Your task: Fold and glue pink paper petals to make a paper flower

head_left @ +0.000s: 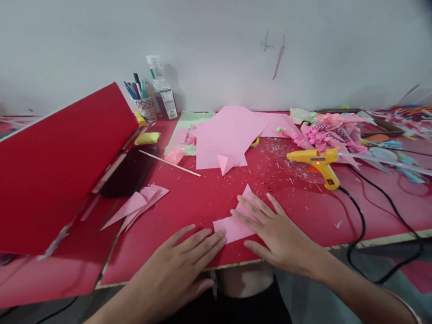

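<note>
Near the front edge of the red table lies a folded piece of pink paper [232, 228], flat on the surface. My left hand [194, 252] rests at its left end, fingers stretched out, fingertips touching the paper. Across its right part my right hand [270, 225] lies with fingers spread, covering some of it. A pointed corner of the paper shows above the right fingers. Beyond sits a small pink paper triangle [223, 165] by large pink sheets [229, 134]. Several folded pink paper pieces [136, 207] lie to the left.
A yellow glue gun [318, 164] lies at the right, its black cord [362, 216] hanging over the edge. Behind it is a heap of pink crafts [332, 131]. A large red board [61, 168] leans at left. A thin stick [169, 163], pen cup [145, 107] and bottle [165, 96] stand farther back.
</note>
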Motion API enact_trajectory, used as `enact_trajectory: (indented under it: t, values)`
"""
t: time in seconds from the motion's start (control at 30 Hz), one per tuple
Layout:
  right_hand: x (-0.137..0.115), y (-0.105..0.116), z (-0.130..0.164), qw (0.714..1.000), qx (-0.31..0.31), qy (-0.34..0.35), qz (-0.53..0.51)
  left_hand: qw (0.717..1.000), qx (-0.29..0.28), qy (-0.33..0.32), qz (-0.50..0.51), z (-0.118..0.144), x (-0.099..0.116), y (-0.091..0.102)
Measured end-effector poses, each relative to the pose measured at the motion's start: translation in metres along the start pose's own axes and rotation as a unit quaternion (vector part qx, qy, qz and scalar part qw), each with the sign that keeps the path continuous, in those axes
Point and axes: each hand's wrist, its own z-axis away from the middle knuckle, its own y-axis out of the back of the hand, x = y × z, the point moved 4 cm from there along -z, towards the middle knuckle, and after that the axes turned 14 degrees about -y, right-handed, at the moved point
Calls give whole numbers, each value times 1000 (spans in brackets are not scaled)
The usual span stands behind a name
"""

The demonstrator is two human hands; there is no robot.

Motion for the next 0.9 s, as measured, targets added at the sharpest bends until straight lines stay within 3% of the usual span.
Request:
enact_trajectory:
  t: [0.17, 0.37, 0.63, 0.9]
  values:
    - [-14, -3, 7, 997, -14, 70, -15, 999, -36, 8, 20, -2, -2, 3]
    - [-6, 1, 4, 997, -30, 65, -43, 998, -52, 10, 38, -4, -2, 8]
    - [29, 4, -13, 1000, 0, -27, -8, 998, -43, 34, 17, -20, 1, 8]
    - [53, -1, -32, 994, 42, -92, 34, 1000, -11, 22, -12, -15, -1, 1]
